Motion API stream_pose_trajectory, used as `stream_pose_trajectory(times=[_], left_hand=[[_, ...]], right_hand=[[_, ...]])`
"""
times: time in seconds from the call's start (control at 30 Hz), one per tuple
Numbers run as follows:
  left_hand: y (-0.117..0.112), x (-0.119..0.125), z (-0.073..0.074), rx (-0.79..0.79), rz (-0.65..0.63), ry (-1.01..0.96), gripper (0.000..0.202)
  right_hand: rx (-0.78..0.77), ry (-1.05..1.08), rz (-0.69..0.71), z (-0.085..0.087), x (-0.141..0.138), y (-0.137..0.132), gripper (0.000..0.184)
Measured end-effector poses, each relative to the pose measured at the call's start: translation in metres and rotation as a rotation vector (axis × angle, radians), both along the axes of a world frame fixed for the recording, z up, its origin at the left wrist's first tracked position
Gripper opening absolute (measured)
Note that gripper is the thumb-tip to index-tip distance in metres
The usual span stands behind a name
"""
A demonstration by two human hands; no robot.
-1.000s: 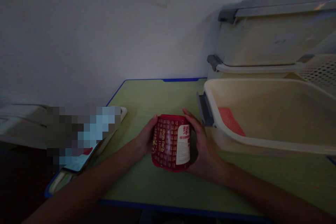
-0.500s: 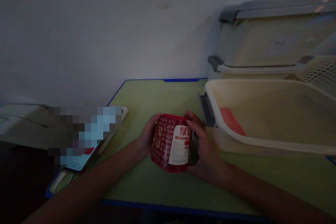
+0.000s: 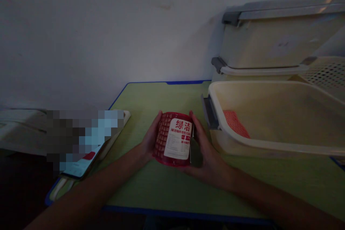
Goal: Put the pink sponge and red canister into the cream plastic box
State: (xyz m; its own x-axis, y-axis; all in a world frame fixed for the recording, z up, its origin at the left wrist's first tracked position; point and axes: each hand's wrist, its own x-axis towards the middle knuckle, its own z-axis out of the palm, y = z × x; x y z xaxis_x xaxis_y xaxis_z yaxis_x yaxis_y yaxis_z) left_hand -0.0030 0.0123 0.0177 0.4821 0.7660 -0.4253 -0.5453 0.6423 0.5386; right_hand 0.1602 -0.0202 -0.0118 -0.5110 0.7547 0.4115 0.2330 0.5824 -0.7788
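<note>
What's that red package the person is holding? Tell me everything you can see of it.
The red package is a squat, rounded roll in glossy red wrapping that looks like plastic film, patterned with small pale characters. A white label with red characters and fine print faces the camera. It is held just above the green table, tilted back slightly, the left hand on one side and the right hand on the other. It appears sealed.

Dim room, white wall (image 3: 94, 36), green table (image 3: 161, 97)
</note>
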Motion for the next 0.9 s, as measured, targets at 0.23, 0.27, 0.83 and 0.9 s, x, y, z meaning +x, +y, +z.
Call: stream_pose_trajectory(times=[0.23,0.27,0.83,0.9], left_hand=[[-0.006,0.007,0.001,0.006,0.227,0.154,0.056],[-0.005,0.007,0.001,0.014,0.228,0.143,0.058],[-0.006,-0.002,-0.015,0.199,0.168,0.163,0.038],[-0.007,-0.001,-0.017,0.287,0.207,0.191,0.049]], right_hand=[[-0.117,-0.024,-0.028,0.004,-0.003,0.003,0.105],[-0.119,-0.023,-0.038,0.003,-0.003,0.004,0.103],[-0.099,-0.033,-0.067,0.001,-0.001,0.008,0.094],[-0.162,0.016,-0.032,0.004,-0.001,0.007,0.1]])
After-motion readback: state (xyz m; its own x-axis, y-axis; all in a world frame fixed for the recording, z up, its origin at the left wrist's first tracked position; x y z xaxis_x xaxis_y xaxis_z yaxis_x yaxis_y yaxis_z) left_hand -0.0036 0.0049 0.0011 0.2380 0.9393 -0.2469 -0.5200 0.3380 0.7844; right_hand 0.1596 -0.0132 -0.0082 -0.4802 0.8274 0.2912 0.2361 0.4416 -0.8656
